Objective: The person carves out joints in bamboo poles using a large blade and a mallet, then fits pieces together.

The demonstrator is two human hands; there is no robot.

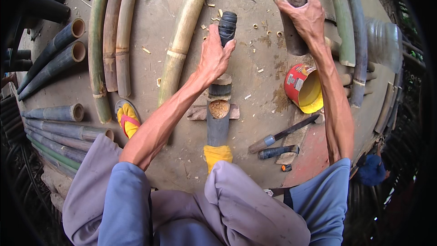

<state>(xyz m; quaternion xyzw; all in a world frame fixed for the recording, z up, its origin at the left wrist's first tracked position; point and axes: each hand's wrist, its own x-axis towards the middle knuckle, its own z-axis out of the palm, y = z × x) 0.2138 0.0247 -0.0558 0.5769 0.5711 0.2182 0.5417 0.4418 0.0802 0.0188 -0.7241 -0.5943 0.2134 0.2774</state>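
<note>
Gritty concrete floor; left hand [214, 57] clamps dark ridged handle [227, 27], right hand [306, 16] clasps rough log [291, 0].

red can [301, 87] | lying on its side, right of centre | yellow inside | white-and-red label

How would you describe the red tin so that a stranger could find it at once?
Start at the right forearm crossing the concrete floor. Just left of it lies the red tin, tipped on its side, its open yellow inside showing. Everything around it is dull bamboo or grey tools; only this is round and bright red.
</note>
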